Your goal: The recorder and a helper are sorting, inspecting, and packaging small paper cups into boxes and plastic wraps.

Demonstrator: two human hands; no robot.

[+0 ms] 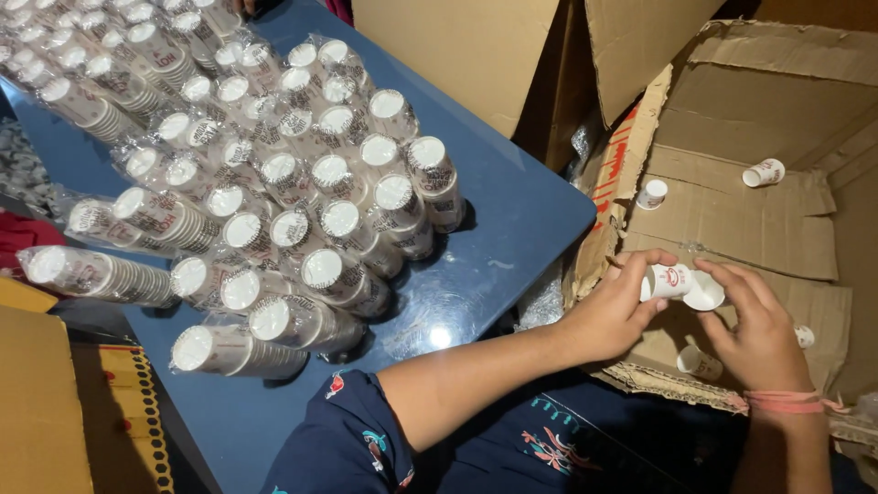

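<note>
My left hand [615, 311] grips a small white paper cup [666, 280] lying on its side, over a flattened cardboard box [732, 215]. My right hand [757, 331] pinches a second white cup [705, 294] whose mouth meets the first cup. A pink band circles my right wrist. Loose cups lie on the cardboard: one [763, 172] far right, one [651, 193] near the torn flap, one [699, 362] under my right hand.
A blue table [512, 220] on the left carries several plastic-wrapped sleeves of stacked paper cups [274, 192], piled in rows. Brown cardboard boxes [457, 46] stand behind the table. Another carton [37, 402] sits at the lower left.
</note>
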